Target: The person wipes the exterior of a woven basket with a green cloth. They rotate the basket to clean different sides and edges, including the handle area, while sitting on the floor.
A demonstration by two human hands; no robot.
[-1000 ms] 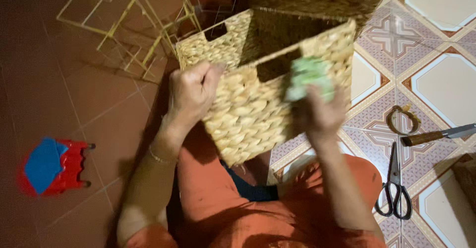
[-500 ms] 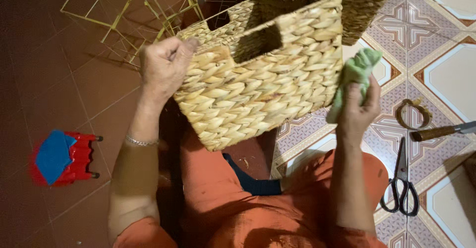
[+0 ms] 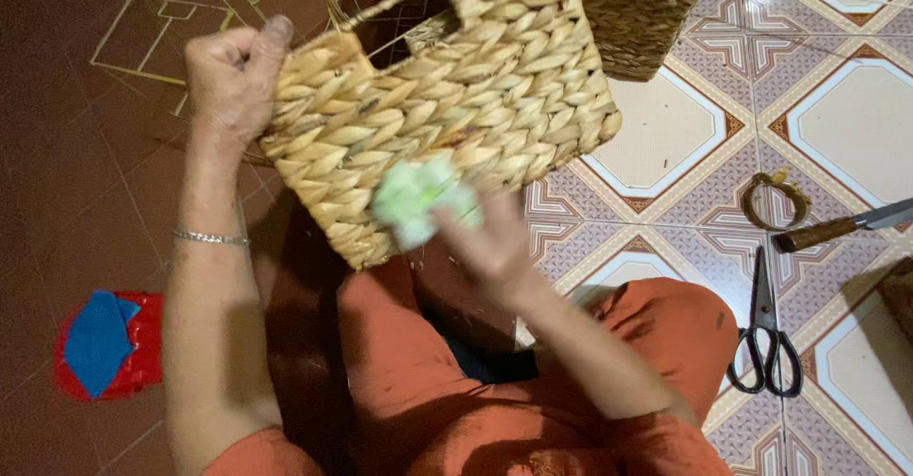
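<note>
Scissors, knife and coil crowd the right tiles.

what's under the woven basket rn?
Under the woven basket, held up by the left hand, show orange-clad legs, dark brown floor and patterned tiles. The right hand presses a green cloth on its lower side. The basket hides the floor directly beneath it.

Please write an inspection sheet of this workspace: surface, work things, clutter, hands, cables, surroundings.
Surface: patterned tile floor, dark red floor at the left.
Work things: woven basket held up; green cloth pressed on its side.
Clutter: scissors, knife, small ring.
Hands: left hand grips the basket corner; right hand holds the cloth.
Cables: nothing seen.
Surroundings: red stool, second basket.
</note>
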